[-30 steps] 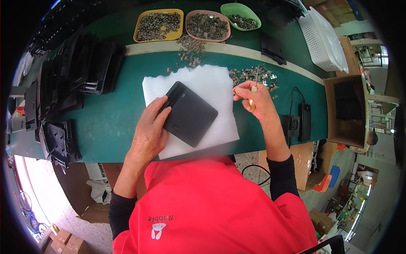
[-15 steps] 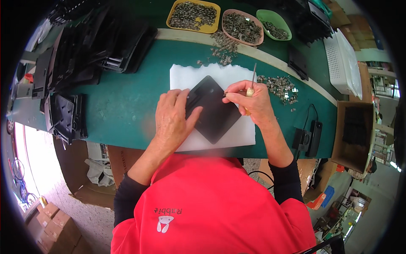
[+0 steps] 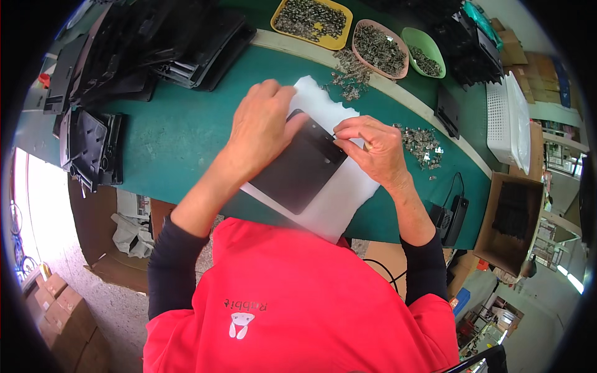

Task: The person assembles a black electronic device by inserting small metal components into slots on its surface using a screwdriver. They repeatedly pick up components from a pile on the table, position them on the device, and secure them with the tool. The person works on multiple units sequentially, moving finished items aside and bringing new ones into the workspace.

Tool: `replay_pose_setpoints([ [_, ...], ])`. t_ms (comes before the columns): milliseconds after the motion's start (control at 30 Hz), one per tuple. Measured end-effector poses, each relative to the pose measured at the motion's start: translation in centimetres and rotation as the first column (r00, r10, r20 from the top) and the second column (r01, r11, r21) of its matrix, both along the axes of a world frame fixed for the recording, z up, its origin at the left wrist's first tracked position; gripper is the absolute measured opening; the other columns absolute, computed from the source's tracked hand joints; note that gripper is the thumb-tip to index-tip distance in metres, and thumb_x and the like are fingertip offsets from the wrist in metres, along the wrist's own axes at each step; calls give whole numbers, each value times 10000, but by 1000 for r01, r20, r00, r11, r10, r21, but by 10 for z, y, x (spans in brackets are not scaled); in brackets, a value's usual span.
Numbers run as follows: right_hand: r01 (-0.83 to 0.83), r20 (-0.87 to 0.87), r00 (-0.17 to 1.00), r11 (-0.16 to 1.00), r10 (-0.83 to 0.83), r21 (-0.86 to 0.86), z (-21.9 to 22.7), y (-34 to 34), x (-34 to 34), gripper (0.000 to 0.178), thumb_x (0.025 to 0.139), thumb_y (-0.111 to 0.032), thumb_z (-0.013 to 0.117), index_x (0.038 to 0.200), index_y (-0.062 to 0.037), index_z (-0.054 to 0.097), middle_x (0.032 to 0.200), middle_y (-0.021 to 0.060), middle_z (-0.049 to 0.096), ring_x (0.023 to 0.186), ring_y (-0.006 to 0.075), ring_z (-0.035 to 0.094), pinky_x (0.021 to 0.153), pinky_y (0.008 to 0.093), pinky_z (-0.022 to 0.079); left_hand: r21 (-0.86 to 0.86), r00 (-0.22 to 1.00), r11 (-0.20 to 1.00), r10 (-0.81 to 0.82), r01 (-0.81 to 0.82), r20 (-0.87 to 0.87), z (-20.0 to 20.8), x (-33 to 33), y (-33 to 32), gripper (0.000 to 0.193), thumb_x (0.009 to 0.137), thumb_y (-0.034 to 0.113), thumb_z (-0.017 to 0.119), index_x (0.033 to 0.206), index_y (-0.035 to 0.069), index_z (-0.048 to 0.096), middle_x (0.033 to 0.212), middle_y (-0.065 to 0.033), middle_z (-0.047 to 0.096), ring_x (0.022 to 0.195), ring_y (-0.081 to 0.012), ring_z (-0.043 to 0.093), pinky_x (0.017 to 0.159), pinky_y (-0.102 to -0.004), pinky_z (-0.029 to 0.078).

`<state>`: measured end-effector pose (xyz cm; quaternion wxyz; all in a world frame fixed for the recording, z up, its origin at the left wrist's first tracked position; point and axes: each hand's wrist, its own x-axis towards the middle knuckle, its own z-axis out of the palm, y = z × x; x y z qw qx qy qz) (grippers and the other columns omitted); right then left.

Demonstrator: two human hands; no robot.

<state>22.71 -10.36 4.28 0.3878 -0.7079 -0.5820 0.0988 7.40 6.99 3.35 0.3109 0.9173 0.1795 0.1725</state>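
A flat black panel (image 3: 295, 174) with slots near its upper-right edge lies tilted on a white foam sheet (image 3: 339, 199). At its far corner, my left hand (image 3: 261, 127) has its thumb on the panel and its curled fingers beyond the edge. My right hand (image 3: 376, 149) pinches at the panel's upper-right edge; whatever small piece its fingertips hold is too small to make out. A pale bit of the screwdriver handle (image 3: 368, 147) shows inside that hand, its shaft hidden.
Small metal parts fill a yellow tray (image 3: 339, 40), a pink basket (image 3: 378, 28) and a green basket (image 3: 440, 53). Loose parts (image 3: 423, 146) lie right of the sheet. Black plastic casings (image 3: 93, 146) are stacked at the left. A black adapter (image 3: 459, 217) sits near the right edge.
The panel and foam sheet have turned clockwise. My left hand has moved up to the panel's far corner. The screwdriver's upright shaft no longer shows above my right hand.
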Motion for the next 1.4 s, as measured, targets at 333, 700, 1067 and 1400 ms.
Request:
replay_pose_setpoints([
  [333,-225,356,916,972,185,74,-25,7,2,238,603,38,686,816,-69,694,930,6,701,695,175,621,525,291,508,-152,985,974,172,-167,26,-22,-10,-15,253,825,186,735,989,-4,703,959,-107,583,922,-284,534,811,-382,465],
  [700,-480,578,689,873,437,-88,0,23,18,156,631,-7,662,776,-62,674,902,-48,667,634,115,542,459,263,468,-159,980,970,193,-183,50,-26,-12,-17,267,827,192,735,1005,-5,703,970,-102,589,947,-277,534,815,-376,475],
  [1067,-468,383,780,868,494,-165,-1,28,22,159,650,13,678,774,-86,681,975,-8,678,705,168,645,508,287,506,-180,978,965,203,-193,42,-29,-13,-17,266,824,203,738,1005,11,704,981,-89,592,957,-273,534,828,-377,472],
  [1400,-337,302,888,938,347,-87,-10,23,20,178,691,12,674,834,-94,664,940,22,637,666,210,642,517,308,515,-171,976,965,210,-198,54,-30,-12,-18,259,821,202,740,998,16,708,976,-85,590,960,-267,537,825,-371,473],
])
